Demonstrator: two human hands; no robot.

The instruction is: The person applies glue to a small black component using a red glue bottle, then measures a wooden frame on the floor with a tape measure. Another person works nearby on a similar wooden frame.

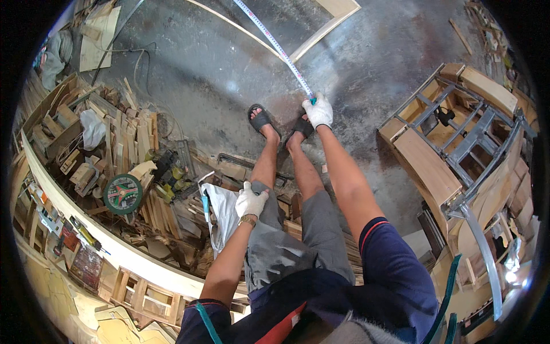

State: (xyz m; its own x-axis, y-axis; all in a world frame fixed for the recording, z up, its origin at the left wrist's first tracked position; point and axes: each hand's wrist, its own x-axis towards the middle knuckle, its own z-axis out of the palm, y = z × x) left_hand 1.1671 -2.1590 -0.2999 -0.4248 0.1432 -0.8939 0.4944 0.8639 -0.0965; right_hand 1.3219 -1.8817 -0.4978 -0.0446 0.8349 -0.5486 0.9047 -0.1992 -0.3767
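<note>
Tape measure blade [275,45], one yellow-white strip, runs across the concrete floor [200,63] away from the person's two sandalled feet. Nearest, the left hand [250,200], gloved, rests half-curled on the left knee, its grip holding nothing. Farther out, the gloved right hand [318,110] pinches the blade's near end down at the floor beside the right foot [300,129].

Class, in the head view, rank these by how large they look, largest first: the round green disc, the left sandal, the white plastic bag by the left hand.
1. White plastic bag
2. Green disc
3. Left sandal

The sandal lies farther from the camera, so its true size against the disc is unsure.
</note>
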